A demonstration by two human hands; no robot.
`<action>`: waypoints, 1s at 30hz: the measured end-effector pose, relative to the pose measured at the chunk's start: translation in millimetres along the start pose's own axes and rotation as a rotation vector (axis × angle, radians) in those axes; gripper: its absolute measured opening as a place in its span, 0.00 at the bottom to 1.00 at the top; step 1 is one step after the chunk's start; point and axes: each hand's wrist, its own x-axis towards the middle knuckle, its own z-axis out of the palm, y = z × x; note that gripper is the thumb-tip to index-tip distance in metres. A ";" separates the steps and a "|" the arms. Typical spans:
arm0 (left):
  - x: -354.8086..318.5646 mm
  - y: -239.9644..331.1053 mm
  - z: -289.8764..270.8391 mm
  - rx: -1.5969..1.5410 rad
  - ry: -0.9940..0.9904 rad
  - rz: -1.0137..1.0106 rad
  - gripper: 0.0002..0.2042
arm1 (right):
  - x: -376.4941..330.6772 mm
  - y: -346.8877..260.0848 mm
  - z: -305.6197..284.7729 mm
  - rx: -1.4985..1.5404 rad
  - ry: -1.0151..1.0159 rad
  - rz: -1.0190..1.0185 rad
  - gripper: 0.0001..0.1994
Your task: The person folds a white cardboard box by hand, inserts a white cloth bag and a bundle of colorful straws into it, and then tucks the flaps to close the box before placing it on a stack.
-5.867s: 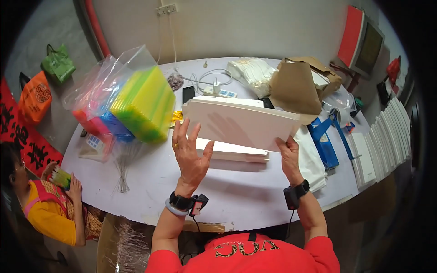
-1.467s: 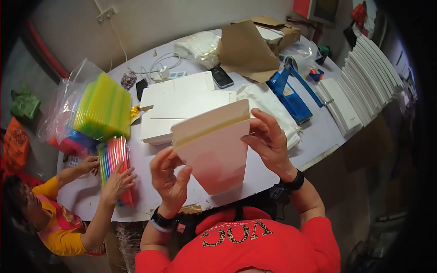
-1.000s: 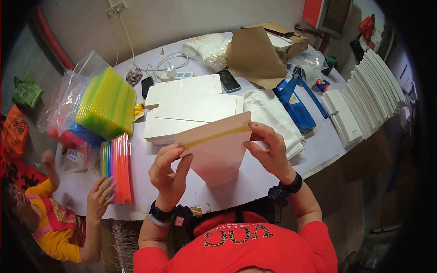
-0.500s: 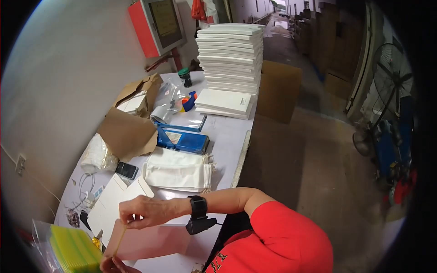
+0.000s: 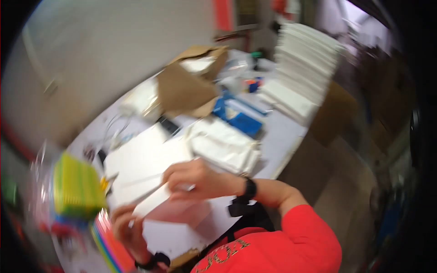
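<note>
A flat pink-and-white piece, like a sheet or sleeve (image 5: 180,213), is between my two hands near the table's front edge; blur hides its exact kind. My left hand (image 5: 129,230) has its fingers curled round the white upper edge at the left end. The right hand (image 5: 200,179) pinches the same edge farther right, with a small pale bit showing at its fingers. Beneath and beyond them lie large white card sheets (image 5: 141,157). A plastic-wrapped stack of yellow-green sheets (image 5: 77,184) sits left of my hands, above several multicoloured sheets (image 5: 109,243).
Folded white cloth bags (image 5: 223,143), a dark phone (image 5: 168,126) and a blue box (image 5: 239,117) lie beyond my hands. Brown paper wrapping (image 5: 186,91) is farther back. A tall white stack (image 5: 307,63) stands at the far right, near the table's edge.
The view has swung left, shifting the scene rightward. The thin yellowish strip stretched between my hands no longer shows. My left hand has come higher, onto the piece's white edge.
</note>
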 end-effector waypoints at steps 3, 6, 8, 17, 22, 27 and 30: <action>14.0 12.5 14.9 -0.005 -0.054 -0.008 0.11 | -4.7 -6.0 -8.1 0.006 -0.021 0.130 0.08; 23.6 11.4 5.6 0.006 -0.129 0.083 0.12 | 3.6 -8.3 -2.3 0.002 -0.057 0.137 0.09; 21.9 17.6 -3.2 -0.020 -0.118 0.008 0.11 | 10.0 -17.3 -2.1 -0.035 -0.055 0.137 0.08; 38.6 17.1 -10.9 -0.242 -0.251 -0.275 0.07 | 25.3 -14.9 -8.7 0.149 -0.191 0.487 0.07; 38.1 2.6 -2.3 -0.235 -0.218 -0.186 0.06 | 21.9 1.1 -6.6 0.118 -0.152 0.291 0.06; 40.0 -9.0 2.4 -0.130 -0.204 0.145 0.10 | 14.0 13.4 -7.6 0.011 -0.103 0.037 0.05; 42.8 -4.7 5.2 -0.026 -0.206 0.291 0.11 | 12.3 11.4 -8.2 -0.008 -0.089 0.100 0.05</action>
